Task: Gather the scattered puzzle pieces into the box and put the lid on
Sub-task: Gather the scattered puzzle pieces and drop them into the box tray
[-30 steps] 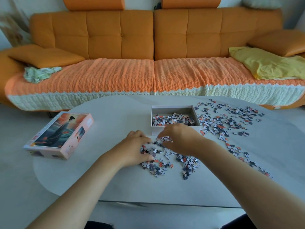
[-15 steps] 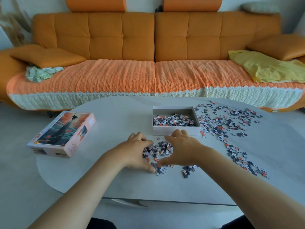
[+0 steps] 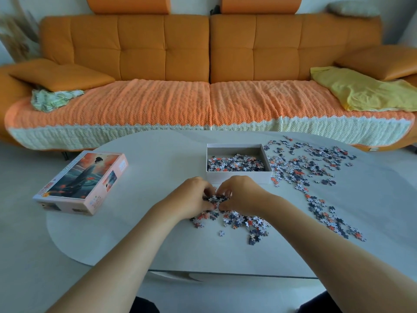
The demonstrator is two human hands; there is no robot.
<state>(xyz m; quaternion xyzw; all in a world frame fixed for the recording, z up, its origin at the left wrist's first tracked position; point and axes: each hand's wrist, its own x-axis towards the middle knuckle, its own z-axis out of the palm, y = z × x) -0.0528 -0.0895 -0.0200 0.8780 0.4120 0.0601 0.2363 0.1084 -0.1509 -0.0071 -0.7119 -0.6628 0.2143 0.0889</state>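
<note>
Cupping pieces [image 3: 216,199], left hand [image 3: 191,199], right hand [image 3: 242,195], one box [image 3: 239,177], one lid [image 3: 83,179]

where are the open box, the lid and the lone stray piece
open box [image 3: 262,176], head view, front wall
lid [image 3: 83,175], head view, printed top face
lone stray piece [image 3: 221,233], head view, its middle

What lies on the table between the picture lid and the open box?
Nothing: in the head view the table is bare between lid and box; the loose puzzle pieces lie elsewhere.
</note>
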